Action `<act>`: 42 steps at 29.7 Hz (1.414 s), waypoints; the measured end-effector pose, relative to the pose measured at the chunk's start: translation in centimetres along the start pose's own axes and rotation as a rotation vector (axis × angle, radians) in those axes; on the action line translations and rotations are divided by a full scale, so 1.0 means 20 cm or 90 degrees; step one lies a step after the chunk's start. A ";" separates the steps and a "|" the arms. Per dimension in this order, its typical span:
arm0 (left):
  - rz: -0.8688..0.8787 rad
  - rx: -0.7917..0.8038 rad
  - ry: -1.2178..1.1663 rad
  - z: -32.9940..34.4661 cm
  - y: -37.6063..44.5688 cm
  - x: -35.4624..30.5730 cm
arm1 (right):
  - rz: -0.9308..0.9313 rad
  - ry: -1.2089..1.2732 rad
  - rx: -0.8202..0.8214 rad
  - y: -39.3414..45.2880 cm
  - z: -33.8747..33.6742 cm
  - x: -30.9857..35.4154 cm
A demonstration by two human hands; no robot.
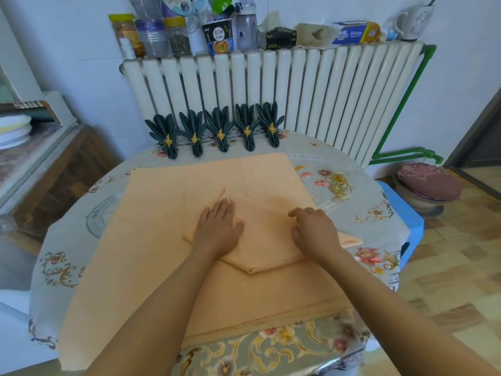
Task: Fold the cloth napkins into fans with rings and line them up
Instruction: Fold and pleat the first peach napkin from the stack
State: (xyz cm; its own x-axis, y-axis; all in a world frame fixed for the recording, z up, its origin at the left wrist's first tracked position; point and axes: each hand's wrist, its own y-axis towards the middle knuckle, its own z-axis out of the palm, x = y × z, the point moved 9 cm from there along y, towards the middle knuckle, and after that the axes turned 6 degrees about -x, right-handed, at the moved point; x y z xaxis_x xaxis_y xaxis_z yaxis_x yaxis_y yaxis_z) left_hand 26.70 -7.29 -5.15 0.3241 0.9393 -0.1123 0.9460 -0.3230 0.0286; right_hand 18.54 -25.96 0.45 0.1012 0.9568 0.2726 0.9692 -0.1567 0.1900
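Observation:
A folded peach napkin (267, 240) lies on top of a stack of flat peach napkins (151, 240) in the middle of the table. My left hand (218, 226) presses flat on the folded napkin's left part, fingers straight. My right hand (314, 229) rests on its right part with fingers slightly bent. Several dark green fan napkins (219, 128) with gold rings stand in a row along the table's far edge. A small pile of loose gold rings (341, 185) lies at the right of the stack.
The round table (374, 221) wears a floral cloth. Behind it is a white radiator (298, 85) with bottles, jars and boxes on top. A round stool (428, 183) stands on the floor at the right, a wooden cabinet (54, 164) at the left.

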 end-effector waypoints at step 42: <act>0.002 -0.039 -0.090 -0.02 0.02 -0.02 | 0.095 0.473 0.304 0.51 0.14 0.07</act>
State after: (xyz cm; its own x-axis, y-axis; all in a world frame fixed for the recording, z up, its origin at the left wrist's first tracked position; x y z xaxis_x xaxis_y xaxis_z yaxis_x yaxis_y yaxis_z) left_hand 26.91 -7.72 -4.73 0.3266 0.9111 -0.2514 0.9452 -0.3143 0.0887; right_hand 29.20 -25.43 0.11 0.2232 0.5029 0.8351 0.9646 0.0098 -0.2637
